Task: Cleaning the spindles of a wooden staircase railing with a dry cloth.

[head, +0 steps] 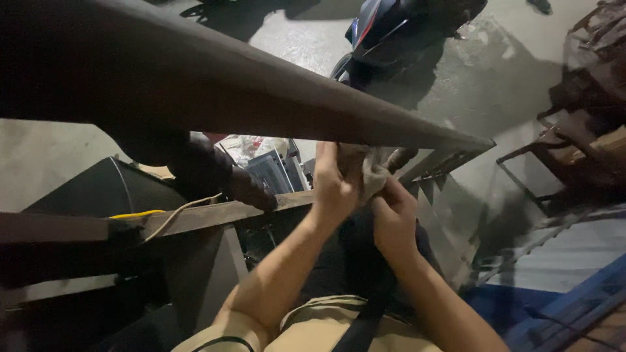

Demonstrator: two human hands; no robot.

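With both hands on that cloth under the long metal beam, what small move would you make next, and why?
Probably pull the cloth taut: the left hand and right hand both pinch it, bunched, just beneath the metal beam, so it seems too crumpled to lie flat there.

Left hand (334, 186), right hand (393, 218) raised together (grips closed).

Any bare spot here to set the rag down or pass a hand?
Bare concrete floor left of the black bin, and more right of the parked scooter. Crowded where the left hand and right hand bunch the grey rag under the metal beam.
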